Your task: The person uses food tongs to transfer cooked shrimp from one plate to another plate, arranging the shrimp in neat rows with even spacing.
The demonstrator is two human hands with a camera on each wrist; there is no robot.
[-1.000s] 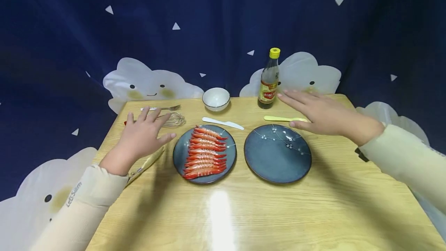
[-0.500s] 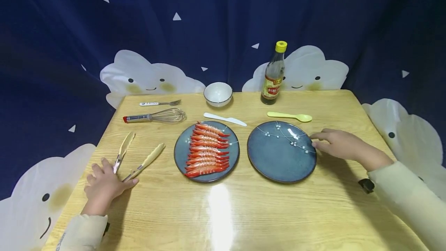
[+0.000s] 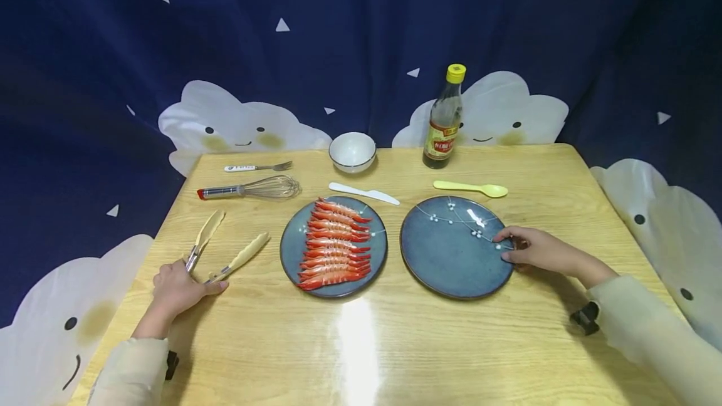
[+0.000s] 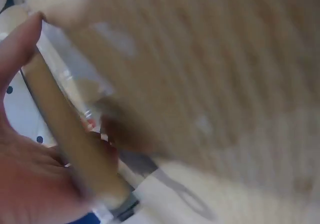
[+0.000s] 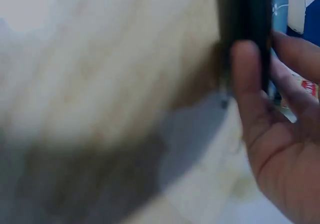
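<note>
At the left of the table, in the head view, my left hand [image 3: 176, 293] grips the closed end of a pair of tongs [image 3: 242, 259]. The tongs have cream tips and their arms are spread apart. The left wrist view shows one tongs arm [image 4: 75, 134] between thumb and fingers, blurred. My right hand [image 3: 544, 250] pinches the right rim of a bare dark blue plate [image 3: 451, 262] with a white blossom pattern. In the right wrist view the plate's dark underside [image 5: 245, 18] has the thumb [image 5: 246, 68] on one face and fingers on the other.
Left of the bare plate lies another blue plate [image 3: 290, 262] with several red shrimp [image 3: 336, 243]. Behind are a whisk [image 3: 254, 188], a fork [image 3: 259, 167], a white bowl [image 3: 352, 152], a white knife [image 3: 363, 193], a yellow spoon [image 3: 470, 188] and a sauce bottle [image 3: 442, 124].
From above the table, both hands have come down and outward. My left hand has taken hold of the tongs, and my right hand now grips the bare plate's rim.
</note>
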